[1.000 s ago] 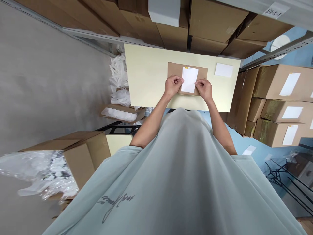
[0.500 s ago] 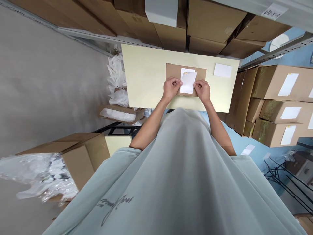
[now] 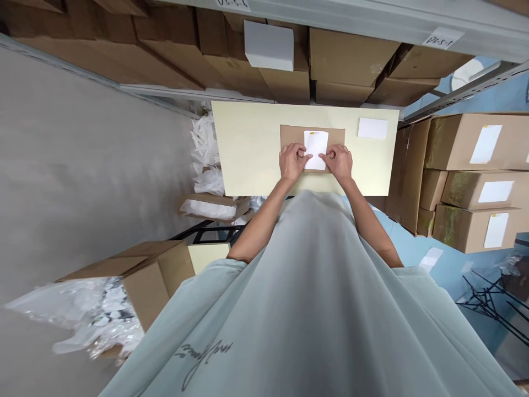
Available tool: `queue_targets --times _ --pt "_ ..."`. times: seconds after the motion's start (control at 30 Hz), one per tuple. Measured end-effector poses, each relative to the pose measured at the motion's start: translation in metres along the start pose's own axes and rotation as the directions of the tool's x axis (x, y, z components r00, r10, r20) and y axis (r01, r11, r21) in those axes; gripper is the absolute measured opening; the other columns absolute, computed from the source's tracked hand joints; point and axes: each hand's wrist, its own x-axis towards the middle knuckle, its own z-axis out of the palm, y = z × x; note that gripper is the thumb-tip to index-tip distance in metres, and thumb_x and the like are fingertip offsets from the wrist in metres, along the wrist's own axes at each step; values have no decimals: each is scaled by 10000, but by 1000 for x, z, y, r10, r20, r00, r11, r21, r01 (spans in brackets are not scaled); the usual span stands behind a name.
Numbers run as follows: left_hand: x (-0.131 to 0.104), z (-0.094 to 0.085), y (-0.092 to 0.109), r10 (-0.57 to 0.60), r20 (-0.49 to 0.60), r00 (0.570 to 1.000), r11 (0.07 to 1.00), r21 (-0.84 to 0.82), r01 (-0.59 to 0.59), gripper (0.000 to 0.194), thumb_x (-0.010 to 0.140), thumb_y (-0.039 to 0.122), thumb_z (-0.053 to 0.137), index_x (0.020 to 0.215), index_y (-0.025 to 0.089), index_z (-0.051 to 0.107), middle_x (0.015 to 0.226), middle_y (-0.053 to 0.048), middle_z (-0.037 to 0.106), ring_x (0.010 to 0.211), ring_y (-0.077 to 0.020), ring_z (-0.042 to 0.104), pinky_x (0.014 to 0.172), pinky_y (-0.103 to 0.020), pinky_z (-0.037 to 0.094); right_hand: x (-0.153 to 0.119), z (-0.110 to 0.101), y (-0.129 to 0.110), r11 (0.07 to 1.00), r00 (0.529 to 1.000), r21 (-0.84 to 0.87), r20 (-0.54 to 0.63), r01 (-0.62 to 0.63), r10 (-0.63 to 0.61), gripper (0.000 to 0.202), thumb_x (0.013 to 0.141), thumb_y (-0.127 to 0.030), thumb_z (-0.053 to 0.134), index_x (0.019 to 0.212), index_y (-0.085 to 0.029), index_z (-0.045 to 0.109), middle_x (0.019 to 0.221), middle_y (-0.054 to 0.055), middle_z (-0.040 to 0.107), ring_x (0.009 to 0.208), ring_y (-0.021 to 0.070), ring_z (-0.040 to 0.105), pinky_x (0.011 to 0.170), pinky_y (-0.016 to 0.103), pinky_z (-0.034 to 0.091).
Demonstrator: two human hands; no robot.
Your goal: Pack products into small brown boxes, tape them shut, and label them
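A flat brown cardboard piece point(image 3: 291, 134), perhaps a small box, lies on the pale yellow tabletop point(image 3: 248, 149). On top of it is a white label point(image 3: 316, 144) with a small yellow mark near its upper edge; another white edge shows just behind it. My left hand point(image 3: 293, 160) is closed on the label's lower left side, thumb over the white face. From the other side, my right hand point(image 3: 338, 161) pinches the lower right part, its thumb on the label too. The thumbs point toward each other, slightly apart.
A white card point(image 3: 372, 128) lies at the tabletop's right. Behind stands a shelf with cardboard boxes point(image 3: 351, 58). Labelled cartons point(image 3: 475, 190) are stacked on the right. An open carton point(image 3: 149, 284) with clear plastic packaging is at lower left, and white bags point(image 3: 204, 138) sit left of the table.
The upper label, tilted and offset from the white piece beneath, now lies straight and almost covers it. Both thumbs have moved inward over the label. The whole view has shifted slightly.
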Motion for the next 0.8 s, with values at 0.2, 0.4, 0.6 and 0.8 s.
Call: queue_targets --times 0.2,0.4,0.6,0.8 --pt "3 10 -5 -4 -75 997 1000 11 5 219 1016 491 803 973 292 722 920 -76 730 1019 -319 671 1051 -479 526 10 16 -3 996 993 -12 -79 -85 83 422 1091 -583 717 824 -258 674 963 111 782 1052 322 705 1053 495 545" --pt "7 8 7 -2 -75 997 1000 -10 2 476 1092 606 649 1413 260 707 1367 -181 750 1352 -362 669 1207 -521 487 5 20 -12 999 994 -22 -101 -39 37 458 1179 -594 518 1233 -207 758 1242 194 803 1266 362 693 1180 565 514" --pt "11 -2 20 256 267 929 951 104 -291 660 1172 569 339 1689 240 585 1819 -143 499 1767 -336 331 1460 -574 186 -2 16 -25 980 978 -71 105 186 -178 607 1220 -392 260 1746 -232 518 1823 107 498 1739 282 370 1448 547 275" --pt "11 -11 13 298 367 881 911 167 -378 811 1147 617 335 1812 159 400 1906 -141 310 1815 -321 208 1495 -555 25 -9 16 -26 974 976 -128 136 185 -168 696 1214 -409 185 1838 -144 338 1923 109 297 1813 266 214 1494 545 133"
